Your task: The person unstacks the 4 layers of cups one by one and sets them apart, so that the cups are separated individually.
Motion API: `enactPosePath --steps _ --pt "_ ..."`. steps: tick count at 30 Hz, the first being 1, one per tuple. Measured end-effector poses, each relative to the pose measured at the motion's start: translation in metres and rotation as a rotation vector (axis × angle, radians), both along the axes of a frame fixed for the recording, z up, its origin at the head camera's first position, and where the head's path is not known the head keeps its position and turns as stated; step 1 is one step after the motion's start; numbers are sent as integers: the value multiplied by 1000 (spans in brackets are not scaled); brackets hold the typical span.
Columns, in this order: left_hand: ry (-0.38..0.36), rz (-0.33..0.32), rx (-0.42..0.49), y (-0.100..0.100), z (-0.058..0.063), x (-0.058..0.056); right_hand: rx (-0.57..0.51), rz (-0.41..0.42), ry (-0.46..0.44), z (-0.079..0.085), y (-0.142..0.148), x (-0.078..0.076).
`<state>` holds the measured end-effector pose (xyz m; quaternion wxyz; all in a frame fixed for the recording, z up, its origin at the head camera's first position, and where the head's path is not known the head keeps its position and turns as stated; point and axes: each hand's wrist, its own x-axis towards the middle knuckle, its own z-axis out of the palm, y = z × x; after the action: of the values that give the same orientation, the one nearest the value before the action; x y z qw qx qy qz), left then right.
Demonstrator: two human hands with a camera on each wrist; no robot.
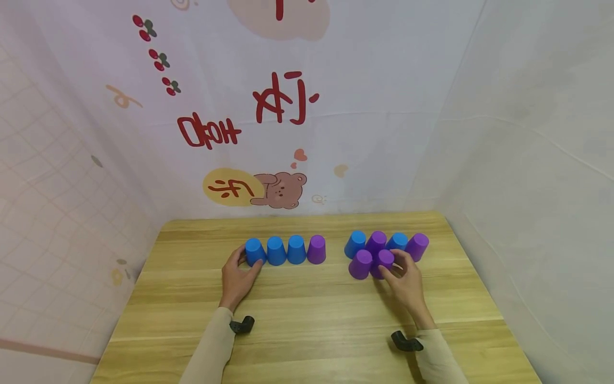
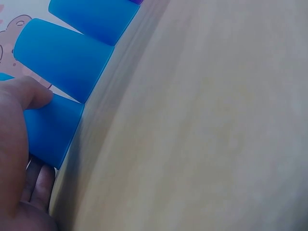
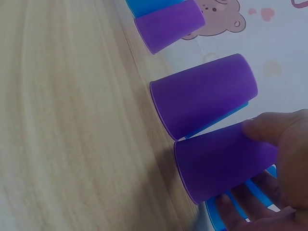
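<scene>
My left hand (image 1: 238,280) grips the leftmost blue cup (image 1: 254,249), thumb on its near side. This cup stands upside down at the left end of a row with two more blue cups (image 1: 285,249) and a purple cup (image 1: 316,249). In the left wrist view, the thumb (image 2: 36,91) lies across the gripped cup's side. On the right, my right hand (image 1: 406,282) holds a purple cup (image 3: 224,163) between thumb and fingers. It stands in front of the back row, beside another purple cup (image 1: 360,265); their rims touch or nearly touch.
Behind the right hand's cup stands a back row: a blue cup (image 1: 355,245), a purple cup (image 1: 376,242), another blue cup (image 1: 398,241) and a rightmost purple cup (image 1: 417,247). The wooden table (image 1: 307,320) meets a printed cloth backdrop (image 1: 379,176) at its far edge.
</scene>
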<state>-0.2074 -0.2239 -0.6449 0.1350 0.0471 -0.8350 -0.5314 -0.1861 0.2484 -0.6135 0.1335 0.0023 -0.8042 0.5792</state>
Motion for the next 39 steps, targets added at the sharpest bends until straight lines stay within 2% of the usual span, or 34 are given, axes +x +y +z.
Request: enactPosePath --steps 6,14,19,24,30,39 --pt "-14 -4 8 -1 0 0 28 1 -5 -1 0 3" --pt "43 6 -27 0 -2 -1 76 51 -3 -1 3 10" --pt "43 9 -32 1 -2 -1 135 60 -12 4 6 18" --pt "35 11 -25 1 -1 0 166 45 -3 17 4 23" --pt "56 12 -40 2 -2 1 198 37 34 40 -5 25" --pt "63 3 -23 0 -3 0 179 103 96 73 -32 21"
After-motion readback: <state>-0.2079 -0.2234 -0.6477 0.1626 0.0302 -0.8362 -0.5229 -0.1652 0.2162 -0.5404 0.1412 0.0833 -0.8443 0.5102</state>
